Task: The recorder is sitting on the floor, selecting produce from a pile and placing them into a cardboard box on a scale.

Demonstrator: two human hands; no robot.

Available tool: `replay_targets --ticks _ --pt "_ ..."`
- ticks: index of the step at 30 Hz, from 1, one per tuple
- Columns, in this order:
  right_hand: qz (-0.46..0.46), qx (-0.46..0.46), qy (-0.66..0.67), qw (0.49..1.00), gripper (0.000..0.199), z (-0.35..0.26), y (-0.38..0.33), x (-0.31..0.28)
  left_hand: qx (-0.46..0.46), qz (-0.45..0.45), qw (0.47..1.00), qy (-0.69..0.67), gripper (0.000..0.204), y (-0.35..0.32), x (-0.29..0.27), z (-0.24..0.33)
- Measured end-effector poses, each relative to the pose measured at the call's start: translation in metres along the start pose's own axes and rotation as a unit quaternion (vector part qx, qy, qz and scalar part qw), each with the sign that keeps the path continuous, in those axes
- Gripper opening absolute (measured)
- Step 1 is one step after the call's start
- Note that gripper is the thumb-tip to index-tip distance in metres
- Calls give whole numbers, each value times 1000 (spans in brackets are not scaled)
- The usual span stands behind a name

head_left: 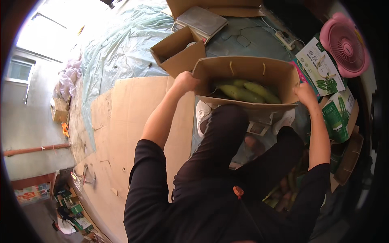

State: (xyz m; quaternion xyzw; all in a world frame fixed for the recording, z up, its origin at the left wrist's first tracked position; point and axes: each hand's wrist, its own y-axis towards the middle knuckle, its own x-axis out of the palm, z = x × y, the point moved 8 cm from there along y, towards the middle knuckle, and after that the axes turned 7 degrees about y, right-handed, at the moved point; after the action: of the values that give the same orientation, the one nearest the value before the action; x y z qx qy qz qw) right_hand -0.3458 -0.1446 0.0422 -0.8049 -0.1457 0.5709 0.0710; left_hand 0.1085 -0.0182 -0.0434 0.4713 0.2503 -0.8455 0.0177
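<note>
An open cardboard box (247,106) with two yellow cord loops on its far inner wall stands in front of my knees. Inside lie several long, green, gourd-like vegetables (242,93); their exact kind is hard to tell. My left hand (186,82) is closed on the box's left edge. At the opposite side, my right hand (306,94) is closed on the right edge. Both arms reach forward, spread to the box's width. Part of the vegetables sits in shadow under the walls.
Behind the box are a smaller open carton (178,50) and a flat-topped scale (202,21). Printed cartons (321,67) and a pink fan (346,44) crowd the right. Flattened cardboard (150,109) covers the floor at left. More produce (285,190) lies beside my right leg.
</note>
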Motion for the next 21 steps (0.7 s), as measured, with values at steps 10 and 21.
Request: replay_targets --ticks 10,21 --pt "-36 -176 -65 982 33 -252 -36 93 -182 214 955 -94 35 -183 -47 -221" --pt "-288 -261 -41 921 26 -382 -203 354 -414 179 889 81 39 -452 9 -467"
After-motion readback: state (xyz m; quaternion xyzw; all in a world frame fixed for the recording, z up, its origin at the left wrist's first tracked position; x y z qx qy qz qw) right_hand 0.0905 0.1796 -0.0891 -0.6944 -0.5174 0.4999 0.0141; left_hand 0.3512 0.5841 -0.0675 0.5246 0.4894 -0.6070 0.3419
